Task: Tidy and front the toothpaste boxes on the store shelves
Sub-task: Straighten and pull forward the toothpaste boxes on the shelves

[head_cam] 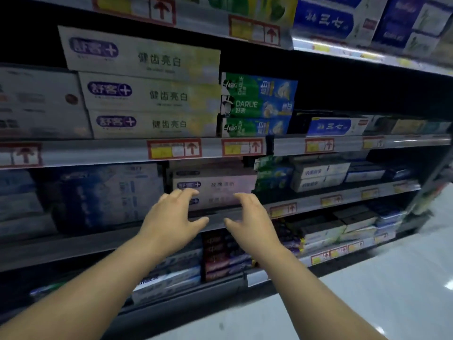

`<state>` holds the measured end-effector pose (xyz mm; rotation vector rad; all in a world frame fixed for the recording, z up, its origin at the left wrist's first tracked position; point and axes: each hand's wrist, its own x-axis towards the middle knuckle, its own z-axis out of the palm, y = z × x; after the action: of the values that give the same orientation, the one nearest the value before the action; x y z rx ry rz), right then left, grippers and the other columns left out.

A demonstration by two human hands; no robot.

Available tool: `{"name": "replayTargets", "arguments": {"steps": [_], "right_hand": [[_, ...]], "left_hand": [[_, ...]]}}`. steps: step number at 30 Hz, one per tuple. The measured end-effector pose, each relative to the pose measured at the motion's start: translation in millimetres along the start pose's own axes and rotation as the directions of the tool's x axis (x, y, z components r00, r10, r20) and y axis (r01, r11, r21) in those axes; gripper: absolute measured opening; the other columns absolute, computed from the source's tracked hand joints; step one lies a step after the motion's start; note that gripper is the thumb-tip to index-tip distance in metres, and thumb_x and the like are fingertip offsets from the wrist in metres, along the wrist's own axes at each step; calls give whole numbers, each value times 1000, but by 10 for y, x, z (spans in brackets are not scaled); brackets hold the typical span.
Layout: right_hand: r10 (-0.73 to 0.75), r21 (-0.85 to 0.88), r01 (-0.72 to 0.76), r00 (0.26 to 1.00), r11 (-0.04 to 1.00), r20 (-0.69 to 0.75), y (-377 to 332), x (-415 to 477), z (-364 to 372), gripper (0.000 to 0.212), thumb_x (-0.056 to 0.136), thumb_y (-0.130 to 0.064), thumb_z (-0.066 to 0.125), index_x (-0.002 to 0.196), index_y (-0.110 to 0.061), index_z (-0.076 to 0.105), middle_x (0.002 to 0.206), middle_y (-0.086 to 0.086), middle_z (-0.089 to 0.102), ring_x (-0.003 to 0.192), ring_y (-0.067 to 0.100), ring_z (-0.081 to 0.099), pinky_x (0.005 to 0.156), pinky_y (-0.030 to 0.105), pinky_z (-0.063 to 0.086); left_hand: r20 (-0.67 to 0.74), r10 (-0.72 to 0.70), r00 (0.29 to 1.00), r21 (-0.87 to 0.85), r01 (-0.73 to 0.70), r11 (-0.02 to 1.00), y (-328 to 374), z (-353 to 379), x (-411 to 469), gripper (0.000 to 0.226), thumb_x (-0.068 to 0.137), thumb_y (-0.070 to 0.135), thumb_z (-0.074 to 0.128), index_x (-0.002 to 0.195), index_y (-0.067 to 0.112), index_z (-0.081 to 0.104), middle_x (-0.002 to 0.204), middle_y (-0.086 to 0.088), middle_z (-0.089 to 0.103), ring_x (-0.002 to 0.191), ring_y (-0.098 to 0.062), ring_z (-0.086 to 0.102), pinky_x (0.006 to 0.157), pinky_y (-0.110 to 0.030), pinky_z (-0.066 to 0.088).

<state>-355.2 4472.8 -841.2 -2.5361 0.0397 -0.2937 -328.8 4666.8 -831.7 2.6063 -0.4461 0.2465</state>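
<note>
Closest to the camera, the left hand [171,214] and right hand [252,217] hold nothing, their fingers spread wide. They are just before the pink toothpaste boxes [218,185], which seem to sit back from the shelf lip [110,241]. One shelf up, the white boxes [152,94] are stacked unevenly beside the green Darlie boxes [257,104]. Farther right the rows look ragged, so most fronting seems left to do.

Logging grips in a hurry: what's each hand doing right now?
Left hand: open, holding nothing.
Right hand: open, holding nothing.
</note>
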Motion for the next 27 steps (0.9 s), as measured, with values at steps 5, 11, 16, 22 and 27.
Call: {"name": "replayTargets", "arguments": {"steps": [5,11,16,22,27], "right_hand": [[101,158,-101,995,982,11,144,74,161,62,94,-33,71,148,-24,44,149,-6,43,133,17,47,100,27,41],[243,372,-257,966,892,86,157,134,329,67,88,-32,79,146,-22,47,148,-3,49,132,20,51,101,33,45],[167,270,-221,964,937,208,111,146,535,73,87,-31,81,149,-22,44,152,-2,47,137,22,47,110,44,45],[109,260,-145,983,955,148,38,244,592,69,86,-32,80,145,-23,48,147,-4,51,134,20,49,108,41,46],[154,335,-143,988,931,-4,-1,334,527,51,89,-27,77,135,-19,57,123,-7,59,116,14,56,92,29,44]], "left_hand": [[49,1,999,123,-7,992,-110,99,47,71,89,60,61,149,31,36,143,4,48,133,-22,41,108,-41,42],[98,-90,991,-156,104,982,-440,183,-123,65,88,51,69,145,31,44,140,7,51,127,-12,48,100,-29,42],[180,-121,976,-207,158,966,-644,334,-232,64,87,48,73,143,29,49,135,8,54,121,-8,51,95,-23,38],[178,-120,977,-171,151,974,-805,384,-285,60,87,45,74,140,26,53,133,6,56,114,-6,51,97,-23,41],[39,-160,986,-305,164,938,-769,398,-194,55,91,34,71,142,20,53,136,2,54,121,-11,53,101,-23,43]]}}
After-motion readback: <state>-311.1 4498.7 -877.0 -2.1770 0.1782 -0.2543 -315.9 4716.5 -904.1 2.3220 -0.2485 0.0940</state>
